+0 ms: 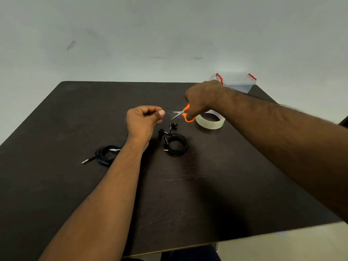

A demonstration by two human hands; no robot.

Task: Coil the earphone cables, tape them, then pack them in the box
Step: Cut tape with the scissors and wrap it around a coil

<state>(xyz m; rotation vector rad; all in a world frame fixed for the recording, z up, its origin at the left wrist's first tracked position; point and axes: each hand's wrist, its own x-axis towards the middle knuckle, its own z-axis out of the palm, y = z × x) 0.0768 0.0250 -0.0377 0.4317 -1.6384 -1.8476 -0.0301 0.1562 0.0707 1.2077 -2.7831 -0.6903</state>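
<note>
My left hand (144, 117) pinches clear tape; my right hand (202, 97) grips the scissors (181, 113), blades open. A slack strip could fold onto itself before reaching the coil (177, 144) at six o'clock.

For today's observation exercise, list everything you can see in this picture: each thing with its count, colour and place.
table: one, dark brown, fills the lower view
box: one, clear with red clips, far right corner
tape roll: one, translucent, right of centre
scissors: one, orange handles, in the right hand
coiled earphones: one, black, centre
second coil: one, black, left, partly behind the forearm
left hand: pinched shut near the blades; contents unclear
right hand: gripping the scissors
</note>
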